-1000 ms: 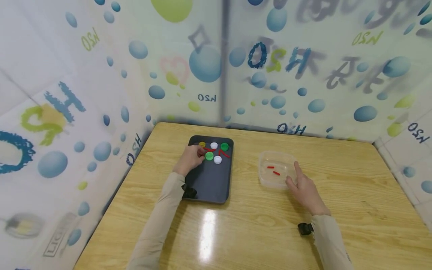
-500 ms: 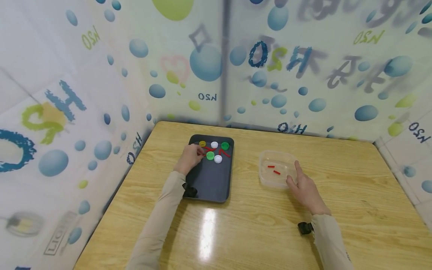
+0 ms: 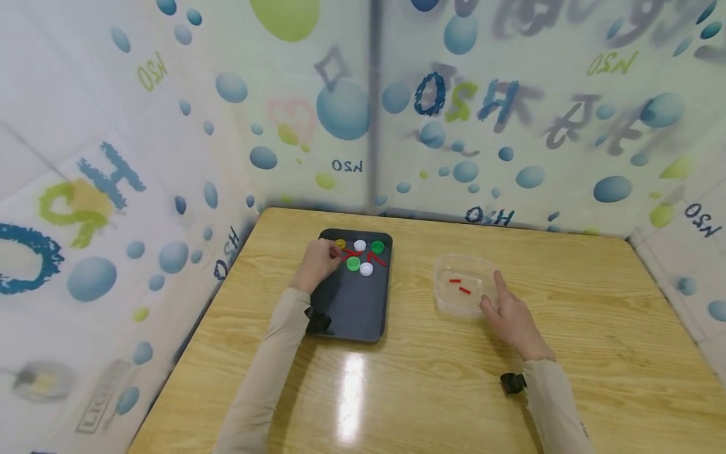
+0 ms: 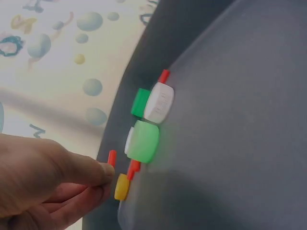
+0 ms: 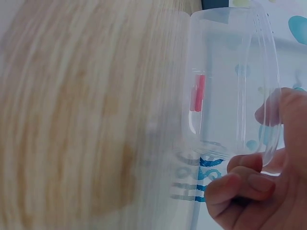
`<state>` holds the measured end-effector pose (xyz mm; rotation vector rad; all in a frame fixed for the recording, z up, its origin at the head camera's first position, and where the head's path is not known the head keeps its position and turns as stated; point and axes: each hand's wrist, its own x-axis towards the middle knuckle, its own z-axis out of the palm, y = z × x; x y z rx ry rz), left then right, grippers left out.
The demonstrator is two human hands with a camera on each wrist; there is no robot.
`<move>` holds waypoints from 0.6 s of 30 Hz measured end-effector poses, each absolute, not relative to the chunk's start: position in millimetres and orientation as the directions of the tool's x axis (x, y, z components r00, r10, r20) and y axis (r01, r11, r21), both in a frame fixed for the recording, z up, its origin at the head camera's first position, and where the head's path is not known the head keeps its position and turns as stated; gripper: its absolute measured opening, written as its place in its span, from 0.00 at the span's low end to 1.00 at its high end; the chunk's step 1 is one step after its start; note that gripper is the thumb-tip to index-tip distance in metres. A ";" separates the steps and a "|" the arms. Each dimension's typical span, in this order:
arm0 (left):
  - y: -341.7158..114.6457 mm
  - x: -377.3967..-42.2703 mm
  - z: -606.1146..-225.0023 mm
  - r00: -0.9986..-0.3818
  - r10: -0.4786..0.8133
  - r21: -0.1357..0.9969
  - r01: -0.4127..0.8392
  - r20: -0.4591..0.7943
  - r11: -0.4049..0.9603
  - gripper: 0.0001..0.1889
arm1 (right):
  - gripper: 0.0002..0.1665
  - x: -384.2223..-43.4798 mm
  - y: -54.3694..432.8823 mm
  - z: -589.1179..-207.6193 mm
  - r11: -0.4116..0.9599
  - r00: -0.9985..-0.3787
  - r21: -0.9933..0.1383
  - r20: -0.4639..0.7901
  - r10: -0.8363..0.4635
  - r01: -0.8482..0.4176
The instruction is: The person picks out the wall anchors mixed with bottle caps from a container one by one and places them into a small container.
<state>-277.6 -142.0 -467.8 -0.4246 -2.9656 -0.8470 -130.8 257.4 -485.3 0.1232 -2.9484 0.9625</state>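
Observation:
In the head view my left hand [image 3: 319, 263] is over the left side of a dark grey tray [image 3: 354, 309]. Its thumb and fingers pinch a short red stick [image 4: 112, 157], seen upright in the left wrist view. Close beside the fingertips lie a yellow bottle cap [image 4: 122, 187], a light green cap [image 3: 353, 263], a dark green cap [image 3: 377, 247] and two white caps [image 3: 366, 269], with red sticks [image 3: 377, 259] among them. My right hand [image 3: 513, 321] grips the rim of a clear plastic container [image 5: 230, 143] at its right side. Two red sticks [image 3: 464, 291] lie inside it.
Both the tray and the container stand on a light wooden table [image 3: 431, 391], the container to the right of the tray. Walls printed with blue bubbles [image 3: 343, 110] rise behind the table and at its left side.
My left fingers have drawn back slightly from the light green cap, and a red stick tip shows beside them. The right hand and the container stay in place.

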 end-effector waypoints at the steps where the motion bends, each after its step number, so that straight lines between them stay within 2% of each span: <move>1: -140.8 -277.7 -465.9 -0.962 0.253 0.522 0.267 0.101 0.810 0.07 | 0.44 -130.6 258.1 -485.4 0.806 -0.996 -0.585 0.063 -0.064 -0.088; 18: -106.2 -274.1 -433.0 -0.944 0.322 0.637 0.291 0.070 0.714 0.10 | 0.44 -129.8 259.8 -483.8 0.804 -0.995 -0.586 0.068 -0.073 -0.099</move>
